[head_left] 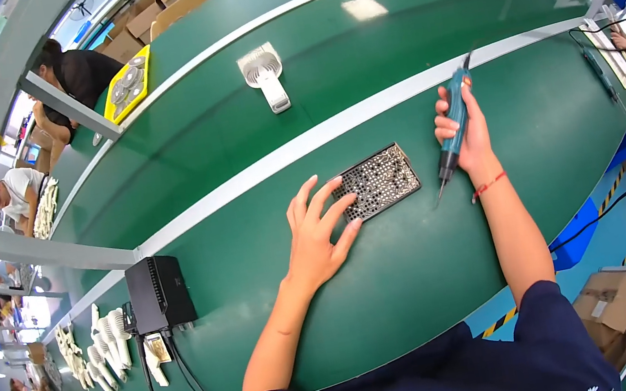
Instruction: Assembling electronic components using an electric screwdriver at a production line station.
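The right hand [476,139] grips a teal electric screwdriver [456,115], its fingers curled around the left side of the body and the thumb along the right. The screwdriver lies between thumb and fingers, over the green bench [392,269], right of a shallow tray [411,167] of small metal parts [379,182]. Its long axis slants from upper right to lower left, the bit pointing down toward the person; whether the tip touches the bench cannot be told. The left hand [312,241] is open, fingers spread, fingertips over the tray's left end; contact with the parts is unclear. The tray's long axis runs roughly left to right, its right end farther from the person.
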The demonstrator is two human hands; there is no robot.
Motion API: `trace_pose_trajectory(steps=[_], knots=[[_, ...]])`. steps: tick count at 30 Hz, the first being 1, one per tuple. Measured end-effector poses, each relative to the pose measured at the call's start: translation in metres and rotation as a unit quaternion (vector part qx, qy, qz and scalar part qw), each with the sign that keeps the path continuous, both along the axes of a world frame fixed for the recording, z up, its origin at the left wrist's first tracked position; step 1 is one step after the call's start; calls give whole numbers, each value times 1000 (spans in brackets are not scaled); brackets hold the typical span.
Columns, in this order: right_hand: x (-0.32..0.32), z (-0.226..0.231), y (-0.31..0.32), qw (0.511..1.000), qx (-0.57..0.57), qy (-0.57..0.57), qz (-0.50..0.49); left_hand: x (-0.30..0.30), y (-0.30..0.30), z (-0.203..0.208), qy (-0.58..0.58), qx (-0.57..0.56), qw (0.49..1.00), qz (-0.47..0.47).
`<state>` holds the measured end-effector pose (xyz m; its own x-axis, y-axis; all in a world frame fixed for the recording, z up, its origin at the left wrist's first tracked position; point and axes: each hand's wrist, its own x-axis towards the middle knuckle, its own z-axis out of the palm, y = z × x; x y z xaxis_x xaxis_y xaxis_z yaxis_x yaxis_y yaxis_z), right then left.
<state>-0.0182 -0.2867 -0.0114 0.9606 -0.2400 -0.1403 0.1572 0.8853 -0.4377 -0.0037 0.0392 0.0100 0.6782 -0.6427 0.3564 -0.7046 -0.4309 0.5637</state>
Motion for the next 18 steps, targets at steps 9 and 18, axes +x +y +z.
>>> trace_pose_trajectory(steps=[9,18], knots=[[19,-13,-27,995,81,-62,11,8,-21,-4,-10,45,999,-9],[21,-14,-16,998,36,-34,-35,6,-28,-5,-5,132,991,-12]])
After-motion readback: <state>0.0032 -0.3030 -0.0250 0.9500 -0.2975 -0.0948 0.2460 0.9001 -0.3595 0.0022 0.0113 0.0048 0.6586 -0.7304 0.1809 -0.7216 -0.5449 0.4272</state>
